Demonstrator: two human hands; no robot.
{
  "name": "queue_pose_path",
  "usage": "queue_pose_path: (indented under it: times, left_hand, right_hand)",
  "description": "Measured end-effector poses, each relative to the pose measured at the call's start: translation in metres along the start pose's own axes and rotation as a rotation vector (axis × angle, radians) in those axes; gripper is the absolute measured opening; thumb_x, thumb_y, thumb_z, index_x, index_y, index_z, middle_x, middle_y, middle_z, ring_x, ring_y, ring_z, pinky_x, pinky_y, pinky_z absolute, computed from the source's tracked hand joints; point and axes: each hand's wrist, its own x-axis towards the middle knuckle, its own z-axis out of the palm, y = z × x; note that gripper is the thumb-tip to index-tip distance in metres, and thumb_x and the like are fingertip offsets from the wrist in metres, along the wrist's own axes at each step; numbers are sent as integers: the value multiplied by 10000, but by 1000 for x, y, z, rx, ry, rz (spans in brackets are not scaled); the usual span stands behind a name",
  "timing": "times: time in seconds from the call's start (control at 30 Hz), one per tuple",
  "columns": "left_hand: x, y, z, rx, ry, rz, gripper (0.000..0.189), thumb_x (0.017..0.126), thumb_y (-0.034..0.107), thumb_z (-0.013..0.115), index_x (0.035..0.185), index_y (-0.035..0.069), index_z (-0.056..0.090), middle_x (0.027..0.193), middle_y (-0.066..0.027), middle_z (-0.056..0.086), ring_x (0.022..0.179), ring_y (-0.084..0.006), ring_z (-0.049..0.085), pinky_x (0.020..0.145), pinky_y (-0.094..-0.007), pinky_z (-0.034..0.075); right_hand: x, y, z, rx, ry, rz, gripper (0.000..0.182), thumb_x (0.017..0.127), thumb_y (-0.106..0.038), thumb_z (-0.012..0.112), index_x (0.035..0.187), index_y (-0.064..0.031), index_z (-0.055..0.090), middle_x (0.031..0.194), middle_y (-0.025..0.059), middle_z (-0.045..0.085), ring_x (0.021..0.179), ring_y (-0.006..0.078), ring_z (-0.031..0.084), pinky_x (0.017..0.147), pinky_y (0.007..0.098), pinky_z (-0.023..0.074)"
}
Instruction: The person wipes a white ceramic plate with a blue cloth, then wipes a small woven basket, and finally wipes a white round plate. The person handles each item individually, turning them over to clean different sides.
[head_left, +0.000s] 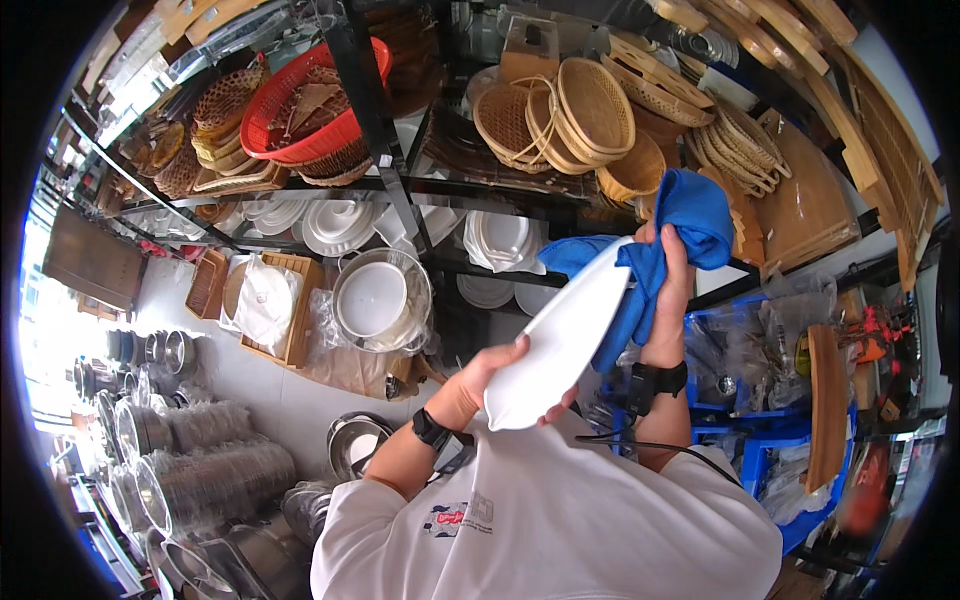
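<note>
A long white leaf-shaped dish with a pointed tip slants across the space in front of my chest. My left hand grips its lower end, thumb on the upper face and fingertips showing past the far edge. A blue cloth is bunched in my right hand and drapes over the upper end of the dish. One part of the cloth hangs below my right fingers, and another spreads behind the dish. How my right fingers meet the dish is hidden by the cloth.
A dark-framed shelf carries a red plastic basket, wicker baskets and white plates below. Metal pots and wrapped stacked metalware stand at left. Blue crates and a wooden board are at right.
</note>
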Motion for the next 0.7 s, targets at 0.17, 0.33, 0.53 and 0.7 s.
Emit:
queue_pose_path:
  times: [0.17,0.33,0.53,0.7]
  left_hand:
    - [5,21,14,111,27,229,834,913,654,626,1441,26,474,1143,-250,602,922,-355,618,768,-428,539]
    - [10,23,14,244,225,279,750,991,621,519,1401,-6,488,1138,-246,643,961,-344,660,804,-438,565]
    - [11,28,14,673,546,302,668,1056,585,421,1292,-31,522,1081,-198,684,967,-262,688,824,-379,568]
    - [20,35,13,751,657,658,740,1045,634,387,1232,-54,586,1077,-171,665,897,-242,670,823,-371,557]
  right_hand:
    - [-9,16,-21,91,2,246,449,959,-331,675,1220,33,645,1107,133,708,956,223,687,864,344,560]
    - [-49,29,7,-95,-161,498,508,947,-320,716,1333,-37,544,1059,130,690,836,226,711,682,361,606]
    - [-63,59,1,-260,-215,276,445,961,-187,731,1326,-82,498,1018,68,641,746,145,673,600,295,572]
    - [-64,76,-14,-323,-131,252,452,954,-215,745,1325,-71,530,1074,19,630,983,114,619,857,292,533]
